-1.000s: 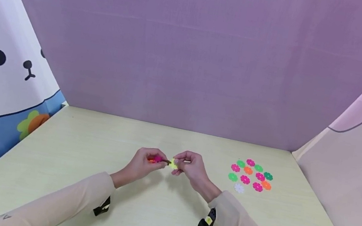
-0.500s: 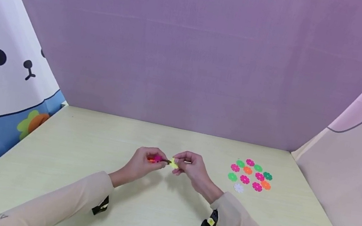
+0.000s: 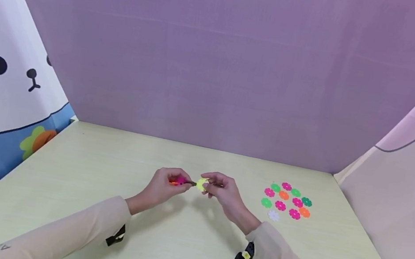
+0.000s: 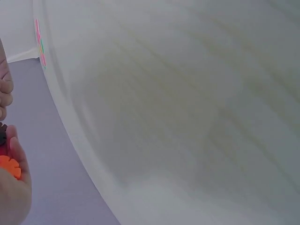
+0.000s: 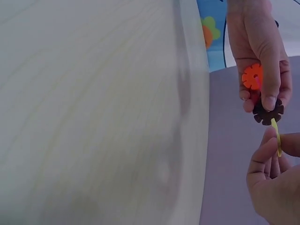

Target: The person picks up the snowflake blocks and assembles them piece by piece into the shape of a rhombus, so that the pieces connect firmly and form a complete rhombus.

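Note:
My left hand [image 3: 158, 188] pinches a dark brown notched plastic disc [image 5: 268, 115] between thumb and fingers. Joined behind it are a pink disc [image 3: 181, 180] and an orange disc [image 5: 251, 77], partly covered by that hand. A yellow notched disc [image 3: 201, 184] is pinched by my right hand [image 3: 228, 199]. In the right wrist view the yellow disc stands edge-on, at an angle to the brown one, and its end meets the brown rim. Whether their slots interlock I cannot tell. Both hands are raised above the table, and the left wrist view catches only part of them.
On the right of the pale table [image 3: 116, 147] lie several loose notched discs: pink [image 3: 280, 206], green [image 3: 266, 203], orange [image 3: 304, 212], dark green [image 3: 307, 201] and white [image 3: 273, 215]. A purple partition [image 3: 216, 68] closes the far edge, with printed cloth on both sides.
My right hand has shifted slightly to the right, its fingers have changed position on the yellow disc, and more of the disc's face now shows. The left hand stays almost still with its joined discs.

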The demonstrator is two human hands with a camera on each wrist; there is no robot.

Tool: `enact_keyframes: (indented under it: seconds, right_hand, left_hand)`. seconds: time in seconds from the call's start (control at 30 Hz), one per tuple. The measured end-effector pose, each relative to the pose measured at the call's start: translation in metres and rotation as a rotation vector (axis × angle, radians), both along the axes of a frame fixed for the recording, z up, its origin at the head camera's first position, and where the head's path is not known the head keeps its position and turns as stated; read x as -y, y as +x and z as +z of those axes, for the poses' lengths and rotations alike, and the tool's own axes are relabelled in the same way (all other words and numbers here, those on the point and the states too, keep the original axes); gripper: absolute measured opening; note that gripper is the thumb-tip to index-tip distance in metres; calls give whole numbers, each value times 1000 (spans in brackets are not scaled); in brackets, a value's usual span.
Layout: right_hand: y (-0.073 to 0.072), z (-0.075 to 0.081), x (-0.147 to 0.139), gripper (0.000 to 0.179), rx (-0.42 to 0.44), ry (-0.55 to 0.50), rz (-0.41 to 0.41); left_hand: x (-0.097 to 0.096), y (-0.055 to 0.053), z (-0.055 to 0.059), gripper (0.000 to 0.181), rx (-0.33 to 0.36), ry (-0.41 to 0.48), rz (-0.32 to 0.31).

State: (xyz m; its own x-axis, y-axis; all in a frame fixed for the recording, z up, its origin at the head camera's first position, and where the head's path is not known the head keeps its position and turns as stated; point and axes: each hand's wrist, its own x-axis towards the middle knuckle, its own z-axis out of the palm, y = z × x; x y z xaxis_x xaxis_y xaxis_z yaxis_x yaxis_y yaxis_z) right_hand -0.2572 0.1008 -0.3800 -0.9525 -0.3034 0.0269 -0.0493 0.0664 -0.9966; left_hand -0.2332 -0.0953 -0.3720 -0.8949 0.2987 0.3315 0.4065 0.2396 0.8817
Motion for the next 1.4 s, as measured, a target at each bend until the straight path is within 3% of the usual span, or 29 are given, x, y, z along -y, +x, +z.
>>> enact_keyframes:
  seconds: [0.57, 1.07, 1.4]
  right_hand:
    - [2, 1, 1, 22, 19, 58, -37]
    - [5, 4, 2, 22, 72, -5, -57]
    - [4, 3, 1, 19, 7, -8, -19]
  left_hand:
    - [-2, 2, 1, 9, -39, -3, 13]
    - [-4, 2, 0, 8, -57, -7, 19]
    - [-6, 2, -1, 9, -65, 5, 14]
